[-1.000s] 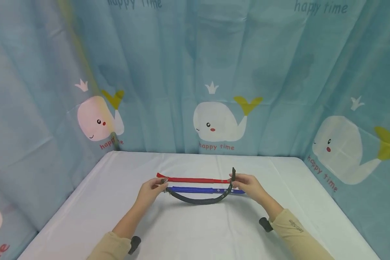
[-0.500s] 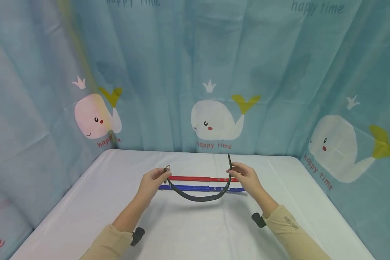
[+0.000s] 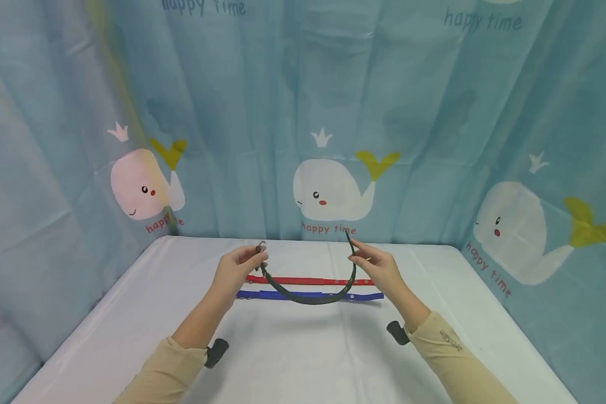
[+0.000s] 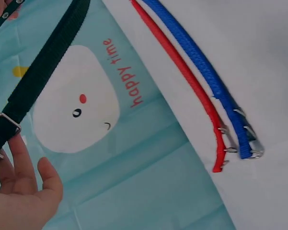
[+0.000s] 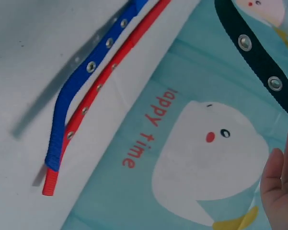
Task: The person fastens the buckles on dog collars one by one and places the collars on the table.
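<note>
Strap [image 3: 310, 300], dark and bendy, hangs in a dip between the two hands, up off the table [image 3: 303, 353]. The left hand [image 3: 235, 275] pinches the end with the metal buckle [image 4: 9, 120]. The right hand [image 3: 381, 272] pinches the end with holes, and the tip pokes up past its fingers. Lower down, between the hands, a red strap [image 3: 293, 280] and a blue strap [image 3: 270, 295] lie side by side on the table, blue nearer the person. The table's side edges are well apart from each hand, and white table runs on below both hands. Its far edge shows behind them. Past that hangs a blue curtain [image 3: 255, 112] with whales [image 3: 340, 191] and the words "happy time" [image 3: 328, 228]. The right sleeve [image 3: 459, 365] has writing too small to read.
</note>
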Demonstrator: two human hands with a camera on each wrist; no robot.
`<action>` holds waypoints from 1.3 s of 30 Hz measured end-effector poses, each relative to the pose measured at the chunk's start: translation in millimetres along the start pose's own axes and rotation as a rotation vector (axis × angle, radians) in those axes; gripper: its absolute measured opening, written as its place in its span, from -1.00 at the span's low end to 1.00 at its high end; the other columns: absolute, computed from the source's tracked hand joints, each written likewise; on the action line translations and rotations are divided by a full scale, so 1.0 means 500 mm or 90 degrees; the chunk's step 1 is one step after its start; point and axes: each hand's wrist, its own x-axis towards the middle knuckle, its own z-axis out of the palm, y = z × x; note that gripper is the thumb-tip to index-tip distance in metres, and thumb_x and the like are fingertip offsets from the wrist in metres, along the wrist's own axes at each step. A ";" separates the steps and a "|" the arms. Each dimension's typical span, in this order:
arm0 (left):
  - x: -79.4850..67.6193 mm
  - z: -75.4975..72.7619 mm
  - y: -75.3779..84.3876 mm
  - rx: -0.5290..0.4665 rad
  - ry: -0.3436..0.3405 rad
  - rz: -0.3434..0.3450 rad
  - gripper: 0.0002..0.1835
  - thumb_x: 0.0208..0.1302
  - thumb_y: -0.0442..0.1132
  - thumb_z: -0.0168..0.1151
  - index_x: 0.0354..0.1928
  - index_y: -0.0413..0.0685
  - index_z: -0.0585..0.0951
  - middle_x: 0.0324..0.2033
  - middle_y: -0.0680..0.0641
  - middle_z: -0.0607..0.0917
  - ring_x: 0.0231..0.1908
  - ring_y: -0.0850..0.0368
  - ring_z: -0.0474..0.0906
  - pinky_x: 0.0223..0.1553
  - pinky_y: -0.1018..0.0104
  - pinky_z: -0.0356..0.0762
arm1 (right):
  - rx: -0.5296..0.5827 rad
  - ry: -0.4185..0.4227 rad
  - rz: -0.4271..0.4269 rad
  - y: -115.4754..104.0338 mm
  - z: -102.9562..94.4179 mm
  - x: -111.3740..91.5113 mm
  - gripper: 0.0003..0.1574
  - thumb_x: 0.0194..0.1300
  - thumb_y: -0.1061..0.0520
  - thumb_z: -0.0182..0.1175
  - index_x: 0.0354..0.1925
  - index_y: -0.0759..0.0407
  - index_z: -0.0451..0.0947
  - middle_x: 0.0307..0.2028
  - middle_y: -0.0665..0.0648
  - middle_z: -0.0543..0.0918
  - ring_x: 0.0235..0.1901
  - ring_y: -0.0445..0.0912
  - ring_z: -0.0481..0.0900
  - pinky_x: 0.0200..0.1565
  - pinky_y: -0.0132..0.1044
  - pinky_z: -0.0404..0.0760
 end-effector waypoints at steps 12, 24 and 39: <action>0.006 0.024 0.039 -0.045 -0.016 0.035 -0.62 0.33 -0.15 0.26 0.10 -0.20 0.61 -0.07 -0.15 0.68 0.04 -0.08 0.55 0.14 -0.23 0.25 | -0.038 -0.006 -0.150 -0.028 0.014 0.022 -0.63 0.22 0.39 0.27 0.02 0.40 0.60 -0.25 0.32 0.71 -0.23 -0.18 0.62 -0.21 -0.33 0.54; -0.005 0.038 0.046 -0.017 -0.031 0.029 -0.62 0.30 -0.20 0.28 0.12 -0.17 0.63 0.02 -0.17 0.62 0.14 -0.10 0.43 0.13 -0.17 0.31 | -0.047 -0.020 -0.333 -0.043 0.039 0.025 -0.63 -0.01 0.56 0.33 -0.15 0.50 0.63 -0.34 0.28 0.72 -0.35 0.06 0.59 -0.28 -0.37 0.55; -0.018 0.052 0.048 0.017 -0.049 0.071 -0.67 0.26 -0.20 0.33 0.03 -0.15 0.68 -0.04 -0.11 0.70 0.05 -0.06 0.52 0.08 -0.10 0.40 | -0.069 -0.033 -0.470 -0.054 0.057 0.031 -0.76 0.21 0.25 0.30 -0.16 0.38 0.66 -0.32 0.19 0.71 -0.30 0.02 0.55 -0.35 -0.21 0.51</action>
